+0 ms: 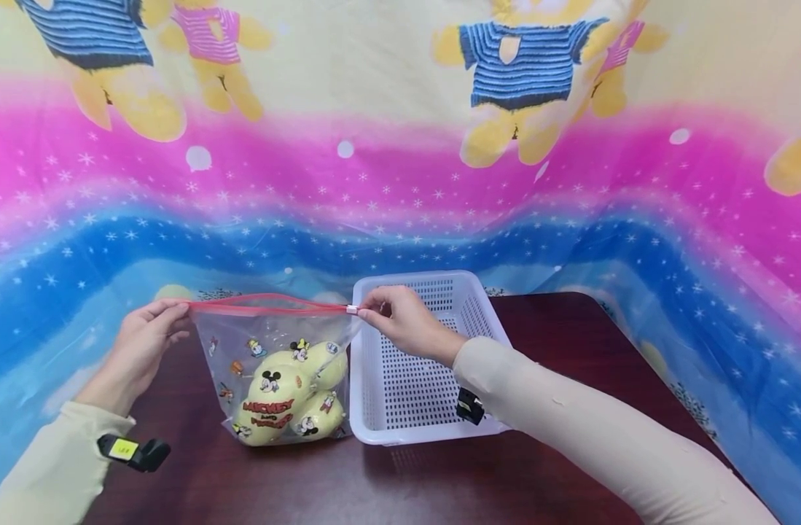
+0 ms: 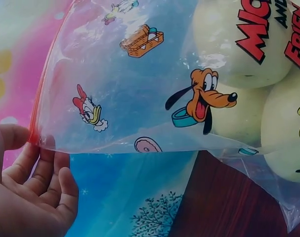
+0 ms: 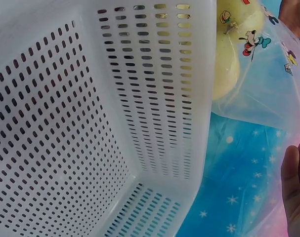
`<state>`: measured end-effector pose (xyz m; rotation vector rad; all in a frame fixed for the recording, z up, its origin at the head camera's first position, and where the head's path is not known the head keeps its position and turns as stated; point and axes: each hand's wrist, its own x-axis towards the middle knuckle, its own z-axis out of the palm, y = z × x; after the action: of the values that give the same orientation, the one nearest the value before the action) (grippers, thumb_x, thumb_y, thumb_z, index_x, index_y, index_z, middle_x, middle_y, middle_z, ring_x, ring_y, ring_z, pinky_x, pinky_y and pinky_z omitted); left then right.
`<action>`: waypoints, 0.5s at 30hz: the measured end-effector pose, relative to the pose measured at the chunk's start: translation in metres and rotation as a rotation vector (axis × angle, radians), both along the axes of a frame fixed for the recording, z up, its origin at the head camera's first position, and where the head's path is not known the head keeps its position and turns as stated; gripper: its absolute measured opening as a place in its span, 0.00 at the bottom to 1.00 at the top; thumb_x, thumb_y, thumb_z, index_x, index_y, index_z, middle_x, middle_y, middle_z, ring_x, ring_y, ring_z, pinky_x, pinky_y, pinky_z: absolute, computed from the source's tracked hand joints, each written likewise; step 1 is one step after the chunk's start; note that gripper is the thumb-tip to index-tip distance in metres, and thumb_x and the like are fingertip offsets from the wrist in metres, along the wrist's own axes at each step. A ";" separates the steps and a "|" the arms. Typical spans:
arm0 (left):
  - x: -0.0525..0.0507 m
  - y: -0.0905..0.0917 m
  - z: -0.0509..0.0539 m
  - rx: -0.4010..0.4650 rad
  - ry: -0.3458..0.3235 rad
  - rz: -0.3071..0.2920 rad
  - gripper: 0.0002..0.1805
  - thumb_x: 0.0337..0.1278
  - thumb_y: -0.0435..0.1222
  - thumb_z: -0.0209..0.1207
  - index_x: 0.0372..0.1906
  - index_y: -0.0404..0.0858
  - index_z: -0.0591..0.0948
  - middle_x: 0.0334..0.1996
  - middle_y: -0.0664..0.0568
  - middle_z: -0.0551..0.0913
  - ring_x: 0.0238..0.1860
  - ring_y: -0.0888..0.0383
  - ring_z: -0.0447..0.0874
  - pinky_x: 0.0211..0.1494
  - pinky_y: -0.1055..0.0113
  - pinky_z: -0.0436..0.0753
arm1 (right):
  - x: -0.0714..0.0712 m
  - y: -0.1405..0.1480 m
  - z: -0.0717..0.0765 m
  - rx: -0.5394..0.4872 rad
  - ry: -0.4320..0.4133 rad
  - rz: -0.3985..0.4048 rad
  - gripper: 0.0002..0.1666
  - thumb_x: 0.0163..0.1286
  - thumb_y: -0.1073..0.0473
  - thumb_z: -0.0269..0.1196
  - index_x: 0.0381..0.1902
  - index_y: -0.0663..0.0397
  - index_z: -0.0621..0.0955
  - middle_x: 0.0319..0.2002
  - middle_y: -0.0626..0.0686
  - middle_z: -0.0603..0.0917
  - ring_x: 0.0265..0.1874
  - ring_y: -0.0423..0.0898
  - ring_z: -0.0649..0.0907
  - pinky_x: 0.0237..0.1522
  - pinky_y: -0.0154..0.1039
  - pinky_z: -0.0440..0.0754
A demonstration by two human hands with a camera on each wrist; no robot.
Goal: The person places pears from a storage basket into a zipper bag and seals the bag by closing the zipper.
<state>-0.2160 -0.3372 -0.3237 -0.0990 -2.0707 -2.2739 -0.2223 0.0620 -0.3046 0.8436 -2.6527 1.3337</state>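
Note:
A clear zip bag [image 1: 223, 350] with cartoon prints hangs upright above the dark table, its lower part filled with several round, pale yellow-green fruits [image 1: 275, 386]. Their exact kind is hard to tell through the plastic. My left hand [image 1: 141, 346] pinches the left end of the bag's red zip edge [image 2: 38, 106] between thumb and fingers. At the other end, my right hand [image 1: 403, 321] pinches the white slider [image 1: 352, 310]. Between the hands the two red strips bow apart. Only part of the right hand shows at the edge of the right wrist view.
A white perforated plastic basket [image 1: 357, 394] stands on the dark red table [image 1: 295, 488], just right of the bag and under my right forearm. No contents show inside it. Behind the table hangs a printed cloth [image 1: 374, 189] with bears and snowflakes.

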 end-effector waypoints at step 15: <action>-0.003 0.005 -0.002 -0.045 0.002 0.078 0.10 0.71 0.37 0.59 0.32 0.52 0.86 0.29 0.68 0.85 0.33 0.72 0.82 0.35 0.77 0.81 | 0.002 -0.005 0.001 -0.023 -0.028 -0.035 0.08 0.72 0.61 0.63 0.45 0.55 0.87 0.34 0.52 0.86 0.30 0.44 0.80 0.29 0.33 0.80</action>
<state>-0.2186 -0.3319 -0.3252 -0.0216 -2.0863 -2.1827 -0.2202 0.0568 -0.3035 0.7784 -2.6547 1.3754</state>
